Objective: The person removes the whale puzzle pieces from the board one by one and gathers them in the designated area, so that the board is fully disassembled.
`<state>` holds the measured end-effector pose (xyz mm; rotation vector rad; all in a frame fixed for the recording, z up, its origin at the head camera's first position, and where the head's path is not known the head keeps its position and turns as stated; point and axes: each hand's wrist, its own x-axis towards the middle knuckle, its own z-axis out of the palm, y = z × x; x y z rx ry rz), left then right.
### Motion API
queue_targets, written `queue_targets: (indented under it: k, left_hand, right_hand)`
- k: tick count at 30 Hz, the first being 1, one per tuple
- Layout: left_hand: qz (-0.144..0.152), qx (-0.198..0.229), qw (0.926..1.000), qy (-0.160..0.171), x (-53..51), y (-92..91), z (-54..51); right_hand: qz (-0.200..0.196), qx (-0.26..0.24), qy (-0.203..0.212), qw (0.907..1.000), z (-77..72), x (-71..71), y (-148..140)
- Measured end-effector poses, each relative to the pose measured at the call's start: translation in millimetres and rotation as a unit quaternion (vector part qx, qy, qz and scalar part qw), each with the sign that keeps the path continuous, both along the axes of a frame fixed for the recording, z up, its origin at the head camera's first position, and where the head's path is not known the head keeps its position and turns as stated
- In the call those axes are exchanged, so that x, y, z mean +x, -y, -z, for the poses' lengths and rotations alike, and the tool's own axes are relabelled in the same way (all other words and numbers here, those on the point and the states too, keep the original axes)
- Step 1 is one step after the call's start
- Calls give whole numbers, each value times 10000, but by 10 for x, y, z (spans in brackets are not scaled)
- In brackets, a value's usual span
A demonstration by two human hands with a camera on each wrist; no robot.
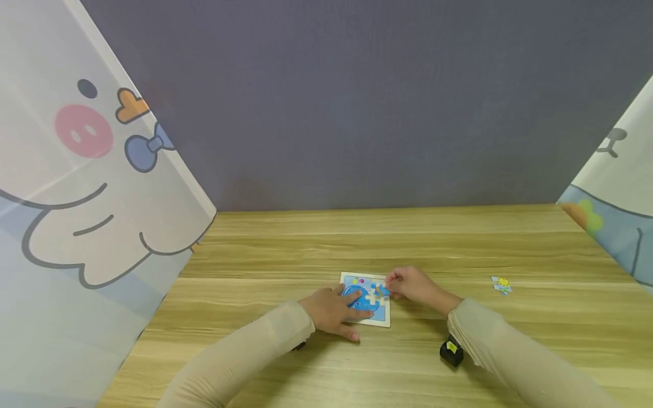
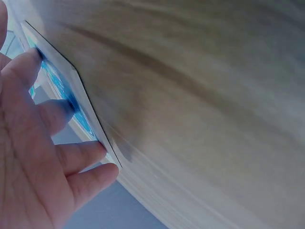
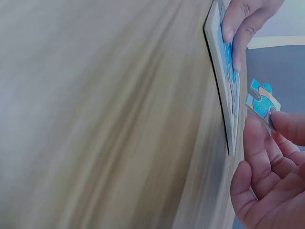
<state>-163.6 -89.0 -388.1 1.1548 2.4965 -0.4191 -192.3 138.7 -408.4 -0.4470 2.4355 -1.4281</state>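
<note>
A square jigsaw puzzle with a pale frame and a blue picture lies on the table. My left hand rests on its left part with fingers spread and straight; in the left wrist view the fingertips touch the board. Over the puzzle's right side, my right hand pinches a blue puzzle piece between thumb and forefinger. That piece is raised off the board and tilted in the right wrist view. A pale gap shows in the picture right of the left fingers.
Loose puzzle pieces with a yellow sun-like shape lie on the wooden table to the right. A black device sits under the right wrist. A grey panel rises behind the table, with cartoon-printed panels at the sides.
</note>
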Motion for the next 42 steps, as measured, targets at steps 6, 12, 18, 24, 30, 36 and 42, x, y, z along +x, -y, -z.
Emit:
queue_targets:
  k: [6, 12, 18, 24, 30, 36, 42]
  left_hand:
    - [5, -202, 9996, -183, 13, -12, -17]
    - [52, -278, 9992, -278, 0, -22, -23]
    - [48, -65, 9998, -163, -74, 23, -42]
    - [109, 39, 9996, -273, -204, 92, -17]
    - [4, 84, 9998, -189, -251, 142, -6]
    - [-249, 90, 9996, 24, -277, 195, 8]
    - [-184, 46, 9998, 80, -256, 208, -50]
  right_hand:
    - [-21, 162, -84, 9998, -2, 12, -217]
    - [172, 561, -130, 9982, -8, 44, -462]
    - [-10, 686, -217, 9974, -11, 62, -668]
    - [-382, 723, -251, 9963, -10, 52, -816]
    - [-563, 705, -199, 9957, 12, 56, -923]
    - [-381, 879, -233, 9951, 5, 89, -1041]
    - [-179, 845, -141, 9962, 1, 118, -1178]
